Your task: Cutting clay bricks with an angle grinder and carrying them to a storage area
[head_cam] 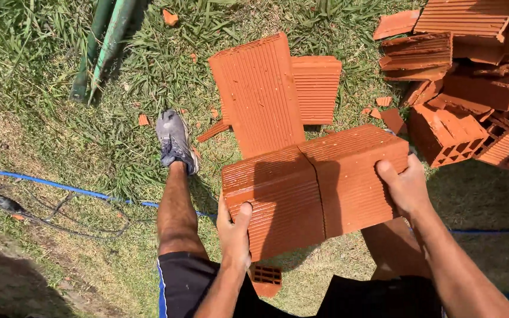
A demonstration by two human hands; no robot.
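Over grass, left hand [234,232] and right hand [406,187] clamp two bricks [316,188] between them.

Outdoors, bright sun, hard shadows. Ground was patchy grass [60,76], dry and worn toward the lower left. A blue hose [60,187] ran across it, green pipes [104,44] lay at the top left, and a heap of broken red bricks [472,82] sat at the upper right.
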